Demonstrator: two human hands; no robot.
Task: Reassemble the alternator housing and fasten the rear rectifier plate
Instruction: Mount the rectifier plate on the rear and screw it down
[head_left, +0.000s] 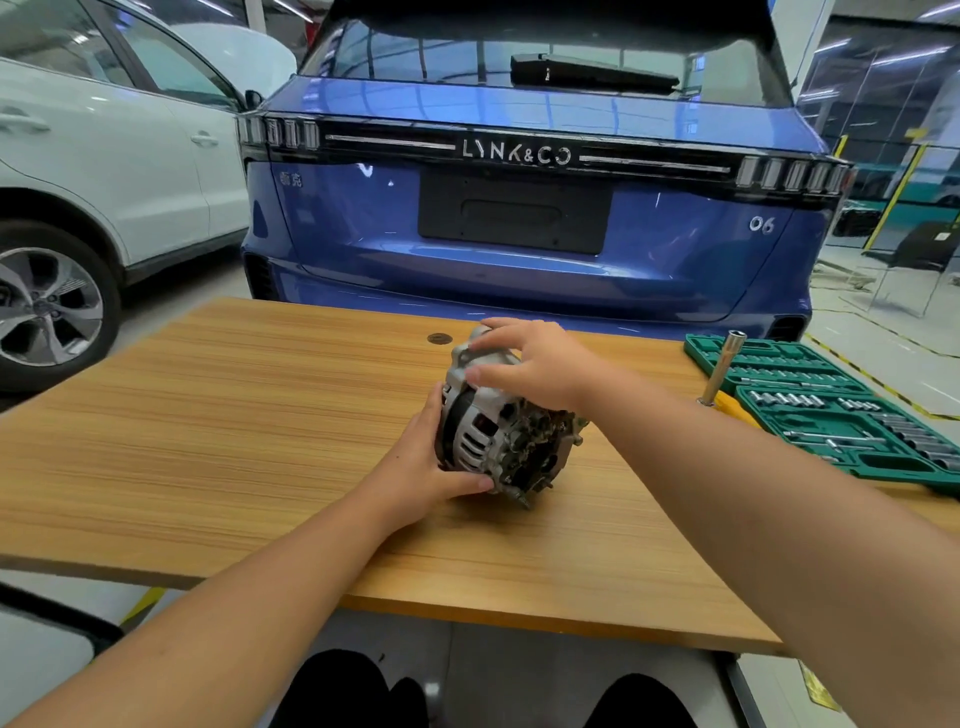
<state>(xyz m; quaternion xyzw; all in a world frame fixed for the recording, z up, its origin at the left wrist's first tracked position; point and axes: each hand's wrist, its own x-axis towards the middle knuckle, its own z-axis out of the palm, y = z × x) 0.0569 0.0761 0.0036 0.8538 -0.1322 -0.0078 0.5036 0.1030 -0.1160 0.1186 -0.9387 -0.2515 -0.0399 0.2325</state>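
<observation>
Left hand (431, 462) grips the alternator (498, 431) on the tabletop (234, 415); right hand (535, 364) clasps its top. Keep both halves square while seating.

Wood-grain table (218, 415), pale brown with darker streaks, near edge running across the view and far edge close to the blue car's bumper. Alternator (498, 431) on its side near the middle of the surface, slightly toward the far edge, finned grey housing to the left and darker rear end turned toward the near right; small dark round disc (439, 339) just beyond it by the far edge. Open green socket set case (831, 410) at the far right corner, reaching over the right edge, with a yellow-handled driver (723, 375) standing tilted at the case's left side.
</observation>
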